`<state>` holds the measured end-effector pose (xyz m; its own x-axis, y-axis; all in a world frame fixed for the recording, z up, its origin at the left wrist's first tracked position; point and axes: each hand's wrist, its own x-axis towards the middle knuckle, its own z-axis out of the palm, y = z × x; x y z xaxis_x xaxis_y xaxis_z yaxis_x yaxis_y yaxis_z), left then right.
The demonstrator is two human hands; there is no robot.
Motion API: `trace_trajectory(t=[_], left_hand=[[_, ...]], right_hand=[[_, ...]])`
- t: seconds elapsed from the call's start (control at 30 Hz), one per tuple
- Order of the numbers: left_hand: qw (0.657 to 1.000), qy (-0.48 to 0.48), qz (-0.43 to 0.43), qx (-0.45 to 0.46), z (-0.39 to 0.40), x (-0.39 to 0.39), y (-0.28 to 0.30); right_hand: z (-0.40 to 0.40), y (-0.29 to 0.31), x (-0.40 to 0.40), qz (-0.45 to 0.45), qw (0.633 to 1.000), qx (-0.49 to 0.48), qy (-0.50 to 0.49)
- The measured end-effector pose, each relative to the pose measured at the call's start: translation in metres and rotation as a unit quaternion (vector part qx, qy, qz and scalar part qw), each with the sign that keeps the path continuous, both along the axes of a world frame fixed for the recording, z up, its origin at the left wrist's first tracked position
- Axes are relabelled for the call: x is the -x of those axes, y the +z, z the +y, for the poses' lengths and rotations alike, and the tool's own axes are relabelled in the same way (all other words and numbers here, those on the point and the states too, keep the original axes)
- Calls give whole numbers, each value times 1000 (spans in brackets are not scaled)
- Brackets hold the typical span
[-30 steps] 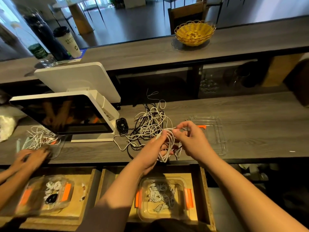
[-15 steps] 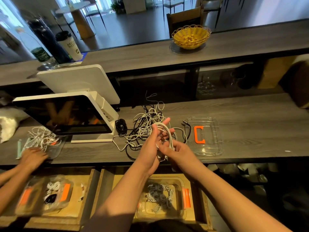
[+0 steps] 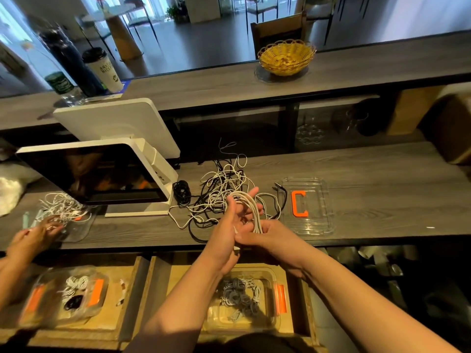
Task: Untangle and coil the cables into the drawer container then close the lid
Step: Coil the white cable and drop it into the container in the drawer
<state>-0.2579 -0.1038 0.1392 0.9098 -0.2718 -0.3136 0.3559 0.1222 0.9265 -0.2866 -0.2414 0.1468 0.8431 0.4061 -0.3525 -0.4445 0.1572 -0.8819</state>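
Open drawer container [image 3: 265, 324] nearest you, below surface edge, coiled grey and white cables inside, orange clips on sides. Above it your left hand [image 3: 229, 230] upright, fingers straight, white cable [image 3: 251, 207] looped over them. Your right hand [image 3: 270, 236] pinches loops at bottom, fingers curled round strands. Behind hands: tangled pile [image 3: 219, 189] of black and white cables on surface [image 3: 382, 189]. Clear lid [image 3: 309, 207] with orange clip lies right of pile.
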Motion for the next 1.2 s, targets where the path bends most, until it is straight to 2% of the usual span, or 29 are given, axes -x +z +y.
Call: trace_trajectory(t=[0.17,0.23,0.4,0.57,0.83,0.9,1.03,1.13,1.2], left_hand=[[999,-44,-8,-15,2,3,-4],[999,-45,19,17,3,4,-4],[997,-4,63,45,-1,2,4],[976,80,138,149,2,-2,7],[938,86,195,274,23,-9,7],[954,53,179,235,28,-12,10],[996,10,93,-12,28,-18,11],[983,-5,5,-181,24,-17,15],[966,-24,-32,-255,24,-17,16]], right_hand=[[3,1,3,6,1000,8,-16],[4,3,4,16,1000,2,-26],[6,3,5,41,999,-21,-15],[-2,-2,4,44,998,-39,-4],[-4,-7,3,60,998,-6,-2],[-4,-5,2,58,998,6,-7],[1,-6,3,38,998,39,-12],[1,-10,5,34,998,41,-19],[-3,-11,4,32,998,48,-19]])
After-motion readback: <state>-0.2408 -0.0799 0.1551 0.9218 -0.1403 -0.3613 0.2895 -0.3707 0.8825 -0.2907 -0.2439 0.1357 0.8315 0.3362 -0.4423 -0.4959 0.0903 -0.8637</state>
